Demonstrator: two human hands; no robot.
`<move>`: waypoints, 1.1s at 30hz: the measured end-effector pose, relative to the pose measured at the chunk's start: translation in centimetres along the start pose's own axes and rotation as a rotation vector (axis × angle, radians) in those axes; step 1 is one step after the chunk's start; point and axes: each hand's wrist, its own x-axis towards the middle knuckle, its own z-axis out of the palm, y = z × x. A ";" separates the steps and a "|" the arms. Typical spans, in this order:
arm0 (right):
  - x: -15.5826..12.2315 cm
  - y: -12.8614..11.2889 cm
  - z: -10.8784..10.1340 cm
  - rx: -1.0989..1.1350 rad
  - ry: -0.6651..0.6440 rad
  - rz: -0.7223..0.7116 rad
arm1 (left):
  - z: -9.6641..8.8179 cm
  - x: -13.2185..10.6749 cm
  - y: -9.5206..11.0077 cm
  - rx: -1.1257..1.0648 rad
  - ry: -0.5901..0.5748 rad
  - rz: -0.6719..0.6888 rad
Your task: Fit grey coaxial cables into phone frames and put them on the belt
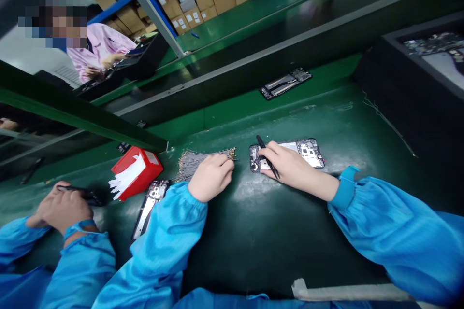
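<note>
My left hand (211, 177) rests on the green bench with its fingers curled, fingertips at the end of a bundle of thin gold-tipped wires (195, 160). Whether it pinches a wire is hidden. My right hand (286, 164) is closed on black tweezers (267, 156), the tip held over the left end of an opened phone frame (290, 153) that lies flat on the bench. Both my sleeves are bright blue.
A red box (137, 172) with white strips stands left of the wires, and another phone frame (150, 205) lies by my left sleeve. A co-worker's hands (63, 207) work at the far left. A third phone frame (285, 83) lies on the belt behind. A dark tray (427, 58) stands at right.
</note>
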 end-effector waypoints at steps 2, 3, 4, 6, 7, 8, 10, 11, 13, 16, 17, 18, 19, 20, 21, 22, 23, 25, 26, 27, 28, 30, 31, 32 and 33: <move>0.3 -0.1 -0.1 0.175 0.057 0.010 | 0.4 1.2 1.2 -0.143 0.080 -0.002; 0.5 -0.1 -0.2 0.263 0.080 0.022 | 0.8 1.8 1.8 -0.211 0.108 -0.015; 0.6 -0.2 -0.3 0.341 0.096 0.045 | 1.2 2.3 2.2 -0.272 0.131 -0.030; 0.9 -0.3 -0.6 0.462 0.108 0.122 | 2.1 3.2 2.8 -0.372 0.180 -0.064; 1.0 -0.4 -0.8 0.505 0.109 0.161 | 2.6 3.4 2.9 -0.413 0.208 -0.077; 1.1 -0.5 -0.9 0.539 0.110 0.188 | 2.9 3.5 3.0 -0.451 0.234 -0.087; 1.3 -0.6 -1.0 0.581 0.118 0.210 | 3.4 3.5 2.9 -0.510 0.270 -0.095; 1.4 -0.7 -1.0 0.588 0.123 0.214 | 3.5 3.4 2.8 -0.530 0.276 -0.094; 1.7 -0.8 -0.9 0.577 0.127 0.232 | 3.6 3.1 2.7 -0.549 0.280 -0.091; 2.1 -0.9 -0.8 0.525 0.125 0.267 | 3.5 2.8 2.7 -0.523 0.286 -0.086; 2.2 -0.9 -0.7 0.508 0.118 0.272 | 3.4 2.7 2.7 -0.500 0.284 -0.080; 2.3 -0.9 -0.7 0.493 0.108 0.273 | 3.4 2.7 2.8 -0.474 0.279 -0.072; 2.3 -0.8 -0.6 0.481 0.099 0.271 | 3.4 2.7 2.8 -0.447 0.271 -0.063; 2.3 -0.8 -0.5 0.473 0.088 0.269 | 3.3 2.7 2.8 -0.423 0.267 -0.055; 2.3 -0.7 -0.4 0.470 0.081 0.269 | 3.3 2.7 2.8 -0.406 0.265 -0.050; 2.3 -0.7 -0.4 0.473 0.075 0.267 | 3.3 2.8 2.8 -0.397 0.267 -0.050; 2.3 -0.6 -0.3 0.481 0.073 0.265 | 3.3 2.8 2.8 -0.389 0.268 -0.055; 2.2 -0.5 -0.2 0.514 0.079 0.269 | 3.3 2.8 2.8 -0.359 0.267 -0.082; 2.2 -0.5 -0.2 0.539 0.090 0.277 | 3.3 2.7 2.8 -0.332 0.266 -0.099; 2.2 -0.5 -0.2 0.565 0.108 0.289 | 3.4 2.7 2.8 -0.300 0.266 -0.113; 2.2 -0.6 -0.2 0.587 0.130 0.300 | 3.5 2.7 2.8 -0.269 0.269 -0.125; 2.3 -0.6 -0.4 0.603 0.168 0.307 | 3.6 2.7 2.8 -0.229 0.277 -0.129; 2.3 -0.7 -0.5 0.599 0.181 0.300 | 3.7 2.7 2.9 -0.223 0.281 -0.126; 2.3 -0.7 -0.6 0.593 0.192 0.291 | 3.7 2.8 2.9 -0.221 0.285 -0.125; 2.3 -0.7 -0.7 0.591 0.200 0.278 | 3.7 2.8 2.9 -0.220 0.289 -0.124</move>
